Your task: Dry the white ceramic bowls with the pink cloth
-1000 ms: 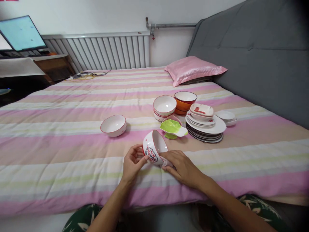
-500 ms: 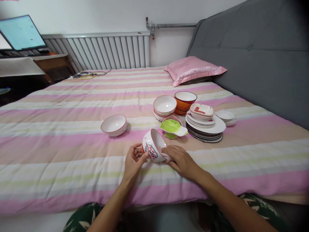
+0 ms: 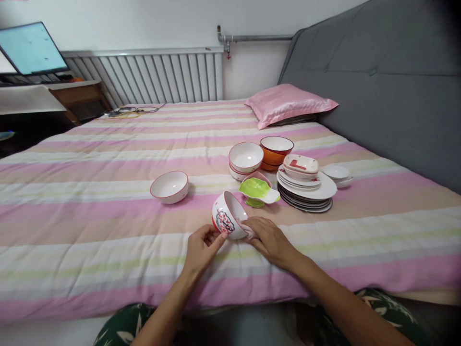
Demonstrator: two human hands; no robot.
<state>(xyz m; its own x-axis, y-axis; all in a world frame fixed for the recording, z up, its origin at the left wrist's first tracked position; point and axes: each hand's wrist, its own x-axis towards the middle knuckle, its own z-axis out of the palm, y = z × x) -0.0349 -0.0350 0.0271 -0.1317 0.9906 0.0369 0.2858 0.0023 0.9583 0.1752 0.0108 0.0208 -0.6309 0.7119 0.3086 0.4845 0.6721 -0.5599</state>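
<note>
in the head view, a flowered bowl (image 3: 229,217) tilts rightward at the near side of the bed (image 3: 108,226); the left hand (image 3: 200,247) holds its base, the right hand (image 3: 269,240) grips a pale cloth (image 3: 249,232) at its rim. a white bowl (image 3: 169,188) stands left, a green dish (image 3: 255,189) just beyond.

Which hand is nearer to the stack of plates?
Right. The right hand is left of the stack of plates, closer to the camera; the left hand is farther left, across the held bowl.
</note>
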